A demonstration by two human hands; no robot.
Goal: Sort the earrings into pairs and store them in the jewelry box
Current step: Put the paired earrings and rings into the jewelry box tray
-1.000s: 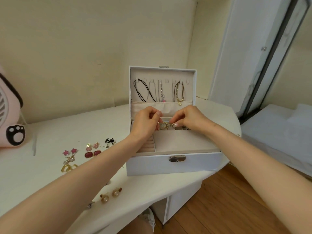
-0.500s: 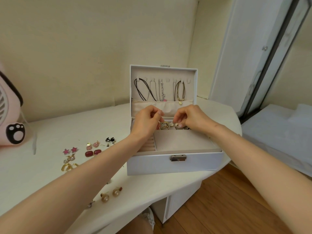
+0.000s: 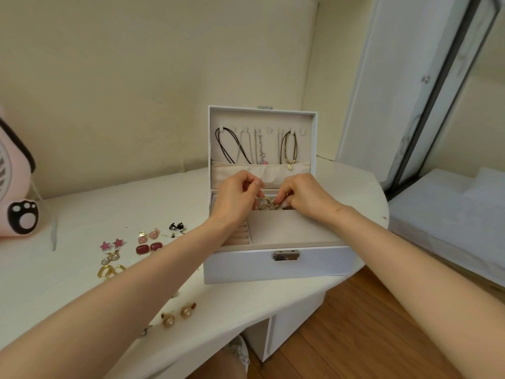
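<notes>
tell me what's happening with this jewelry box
A person is working over the open jewelry box. Both the left hand and right hand pinch gold earrings at a rear compartment. Other pairs, such as the pink star earrings and red earrings, lie on the table, not yet stored.

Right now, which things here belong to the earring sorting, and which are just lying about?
Part of the job: jewelry box, gold earrings pinched by left hand and right hand, loose earring pairs on the table.
Just lying about: hanging necklaces, pink paw-print object, mattress.
</notes>
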